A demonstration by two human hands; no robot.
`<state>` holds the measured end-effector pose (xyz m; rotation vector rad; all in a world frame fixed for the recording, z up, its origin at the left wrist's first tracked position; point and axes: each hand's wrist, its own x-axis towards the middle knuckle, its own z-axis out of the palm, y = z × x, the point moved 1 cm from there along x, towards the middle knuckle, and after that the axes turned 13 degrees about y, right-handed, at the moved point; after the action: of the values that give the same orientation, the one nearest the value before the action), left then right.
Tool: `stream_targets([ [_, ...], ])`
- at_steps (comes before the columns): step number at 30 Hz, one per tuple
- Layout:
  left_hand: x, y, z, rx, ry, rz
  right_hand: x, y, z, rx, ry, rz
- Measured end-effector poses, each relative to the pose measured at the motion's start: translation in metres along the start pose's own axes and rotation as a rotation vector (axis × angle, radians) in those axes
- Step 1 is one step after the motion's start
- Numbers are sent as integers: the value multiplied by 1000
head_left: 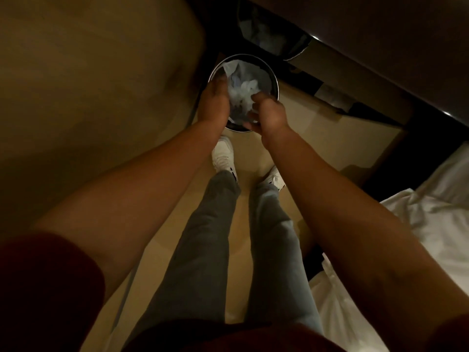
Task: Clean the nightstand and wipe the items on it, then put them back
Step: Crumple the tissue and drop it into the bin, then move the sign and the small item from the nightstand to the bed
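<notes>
Between my two hands sits a crumpled wad of pale, whitish plastic or tissue [241,95], lying inside the round metal wastebin with a shiny rim [275,80] just beneath my fingers. My left hand [214,100] reaches down over the near-left edge of that rim, fingers pointing into the bin; they look fairly straight and seem to press against the pale material, but the motion blur keeps me from saying whether they pinch any of it. My right hand [266,113] hangs over the near-right side with its fingers curled inward, and I cannot tell whether they hold a scrap of the wad or merely brush it. I judge both hands are low over the opening so that rubbish drops or gets pushed inside rather than spilling on the floor.

Just below my wrists, my white sneakers [223,154] stand close against the bin, which keeps it within reach as I bend. Beyond my fingertips and off to the right runs the dark wooden nightstand with a glossy edge [355,64], its top not visible from here, so I cannot say what stands on it. Near my right elbow lies the rumpled white bedsheet [431,212]. Wiping is, I judge, not in hand now.
</notes>
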<state>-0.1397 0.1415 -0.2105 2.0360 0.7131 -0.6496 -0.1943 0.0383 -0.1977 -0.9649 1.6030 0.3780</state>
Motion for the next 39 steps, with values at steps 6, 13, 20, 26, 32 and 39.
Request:
stream_targets([
  [6,-20,14,-10,54,18,71,-24,2,-17,22,-52,-74],
  [13,-65,50,-17,83,-24,321,-80,-35,-56,113,-152,-208],
  [20,-127,106,-20,53,-28,590,-131,-80,-130,51,-130,-524],
  [26,-184,158,-13,13,-43,797,-160,-101,-192,25,-101,-717],
  [32,-213,194,-4,109,-17,987,-169,-113,-234,23,-25,-863],
  [39,-204,233,11,151,77,1085,-182,-142,-242,-32,52,-945],
])
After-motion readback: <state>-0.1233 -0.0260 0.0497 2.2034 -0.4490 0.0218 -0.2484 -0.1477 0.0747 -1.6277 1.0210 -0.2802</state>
